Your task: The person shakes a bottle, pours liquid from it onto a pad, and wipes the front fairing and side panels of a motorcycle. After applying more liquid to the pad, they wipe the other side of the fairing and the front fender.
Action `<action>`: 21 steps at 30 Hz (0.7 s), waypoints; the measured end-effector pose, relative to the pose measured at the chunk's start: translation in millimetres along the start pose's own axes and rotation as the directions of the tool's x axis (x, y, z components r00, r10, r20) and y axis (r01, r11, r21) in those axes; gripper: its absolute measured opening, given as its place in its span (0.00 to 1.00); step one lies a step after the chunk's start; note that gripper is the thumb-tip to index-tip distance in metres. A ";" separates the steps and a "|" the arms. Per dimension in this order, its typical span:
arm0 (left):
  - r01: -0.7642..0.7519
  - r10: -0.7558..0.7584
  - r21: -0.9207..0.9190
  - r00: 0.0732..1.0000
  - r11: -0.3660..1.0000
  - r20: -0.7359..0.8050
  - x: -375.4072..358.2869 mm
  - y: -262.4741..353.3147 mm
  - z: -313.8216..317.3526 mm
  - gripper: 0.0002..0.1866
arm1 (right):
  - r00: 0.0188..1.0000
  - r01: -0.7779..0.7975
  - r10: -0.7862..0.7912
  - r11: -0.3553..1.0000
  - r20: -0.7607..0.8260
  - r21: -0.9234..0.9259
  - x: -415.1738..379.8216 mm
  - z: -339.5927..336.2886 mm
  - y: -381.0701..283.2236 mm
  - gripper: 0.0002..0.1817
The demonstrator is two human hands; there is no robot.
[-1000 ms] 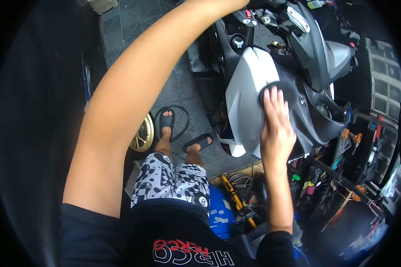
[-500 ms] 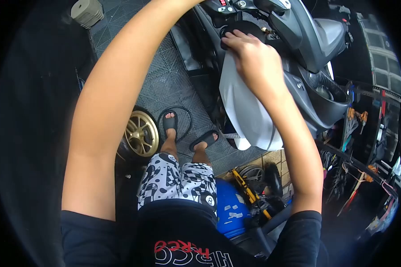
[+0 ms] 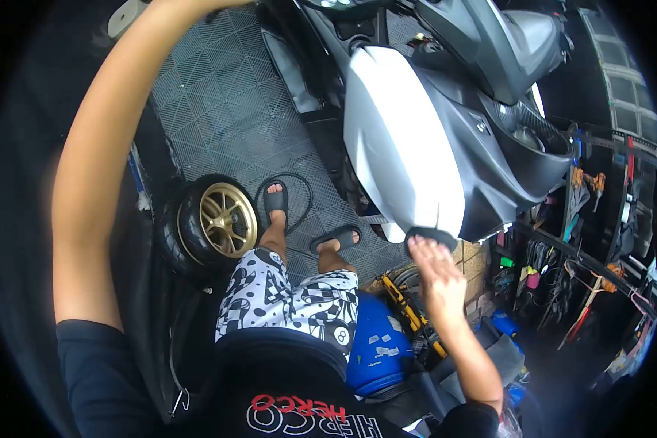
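Note:
My right hand (image 3: 438,274) presses a black rounded pad (image 3: 442,235) against the near end of a glossy silver body panel (image 3: 401,124) on a scooter. The fingers lie over the pad, so its underside is hidden. The panel belongs to a dark grey scooter (image 3: 482,44), seen from above. My left arm (image 3: 98,168) stretches up past the top edge of the view, and the hand at its end is out of sight.
A gold-rimmed wheel with tyre (image 3: 226,219) lies by my feet on the grey tile mat (image 3: 212,109). Behind me are a blue drum (image 3: 379,347) and yellow-and-black equipment (image 3: 409,310). A tool rack (image 3: 591,182) hangs at the right.
My right hand has slid the black pad from the panel's far end to its near end. My left arm has swung outward to the left, and its hand remains out of view.

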State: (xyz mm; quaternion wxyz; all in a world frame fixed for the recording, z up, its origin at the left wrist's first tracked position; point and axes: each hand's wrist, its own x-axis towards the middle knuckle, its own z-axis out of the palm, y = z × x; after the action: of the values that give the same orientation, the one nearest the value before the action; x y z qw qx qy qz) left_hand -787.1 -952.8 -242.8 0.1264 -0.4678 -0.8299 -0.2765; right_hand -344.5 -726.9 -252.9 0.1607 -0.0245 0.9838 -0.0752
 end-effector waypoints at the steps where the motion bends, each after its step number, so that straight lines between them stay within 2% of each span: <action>1: -0.041 0.063 0.177 0.991 0.983 -0.122 -15.4 -5.7 13.3 0.29 | 0.998 -0.059 0.057 0.990 0.017 0.129 -19.4 17.8 5.8 0.26; 2: -0.068 0.155 0.351 0.962 0.934 -0.225 -29.8 -10.2 34.2 0.39 | 0.992 -0.123 0.117 0.957 0.036 0.263 -35.5 31.5 12.2 0.24; 3: -0.020 0.118 0.274 0.931 0.962 -0.346 -51.8 19.0 40.7 0.31 | 0.974 -0.224 0.220 0.874 0.060 0.432 -48.0 40.2 17.5 0.20; 4: 0.009 0.030 0.090 0.905 0.996 -0.423 -83.4 58.3 48.7 0.23 | 0.926 -0.373 0.338 0.744 0.169 0.555 -57.0 40.0 19.2 0.19; 5: 0.003 -0.032 -0.070 0.905 0.998 -0.423 -113.7 94.1 64.4 0.15 | 0.846 -0.532 0.391 0.614 0.361 0.583 -57.4 37.5 25.3 0.19; 6: 0.006 -0.079 -0.213 0.940 0.977 -0.333 -143.6 126.4 81.7 0.08 | 0.736 -0.677 0.408 0.458 0.540 0.576 -54.6 41.1 35.7 0.19; 7: -0.026 -0.006 -0.449 0.998 0.893 -0.068 -183.5 138.5 101.3 0.08 | 0.753 -0.638 0.393 0.241 0.527 0.731 -52.2 63.6 37.6 0.19; 8: 0.138 -0.002 -0.496 0.964 0.857 0.265 -205.3 173.8 109.4 0.06 | 0.776 -0.549 0.373 0.003 0.509 0.836 -56.5 89.9 42.0 0.19; 9: 0.275 0.001 -0.547 0.893 0.791 0.451 -218.4 207.5 126.8 0.07 | 0.809 -0.442 0.358 -0.154 0.467 0.884 -58.7 115.4 48.3 0.19; 10: 0.433 -0.023 -0.551 0.801 0.713 0.598 -236.0 238.2 144.6 0.12 | 0.814 -0.381 0.342 -0.295 0.469 0.876 -54.3 120.3 53.1 0.20; 11: 0.697 -0.130 -0.459 0.615 0.550 0.778 -220.2 278.6 155.1 0.20 | 0.818 -0.326 0.371 -0.333 0.440 0.885 -57.5 122.9 68.0 0.19; 12: 0.789 -0.140 -0.482 0.565 0.380 0.813 -230.5 305.4 181.6 0.29 | 0.814 -0.293 0.387 -0.370 0.433 0.882 -61.4 135.9 72.1 0.18; 13: 0.878 -0.159 -0.407 0.452 0.252 0.878 -218.0 326.6 195.4 0.28 | 0.811 -0.278 0.389 -0.399 0.436 0.874 -60.1 150.5 75.2 0.18; 14: 0.932 -0.178 -0.356 0.363 0.069 0.915 -227.7 333.1 218.8 0.25 | 0.773 -0.234 0.474 -0.405 0.422 0.884 -54.0 165.4 68.5 0.18; 15: 0.925 -0.239 -0.351 0.378 0.147 0.894 -228.7 336.9 241.1 0.23 | 0.720 -0.197 0.556 -0.410 0.415 0.891 -49.8 183.8 67.1 0.17; 16: 0.911 -0.291 -0.345 0.401 0.224 0.869 -230.8 336.9 263.4 0.22 | 0.693 -0.087 0.551 -0.576 0.465 0.813 -45.2 210.1 65.6 0.19; 18: 0.833 -0.309 -0.419 0.531 0.361 0.789 -256.4 327.6 306.5 0.21 | 0.697 0.095 0.465 -0.814 0.546 0.573 -32.2 226.0 60.2 0.23; 19: 0.873 -0.299 -0.264 0.402 0.410 0.866 -247.1 325.3 307.5 0.16 | 0.695 0.107 0.456 -0.830 0.556 0.547 -30.0 236.9 62.3 0.23; 21: 0.861 -0.317 -0.221 0.390 0.458 0.865 -274.6 312.5 322.7 0.15 | 0.748 0.137 0.374 -0.895 0.548 0.424 -23.9 269.4 61.4 0.25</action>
State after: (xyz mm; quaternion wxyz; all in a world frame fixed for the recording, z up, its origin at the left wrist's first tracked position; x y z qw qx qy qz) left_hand -361.1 -832.7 -528.0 -0.4995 -0.1847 -0.7646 -0.3630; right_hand -237.2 -702.3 -507.4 -0.0611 0.4744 0.1401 -0.8669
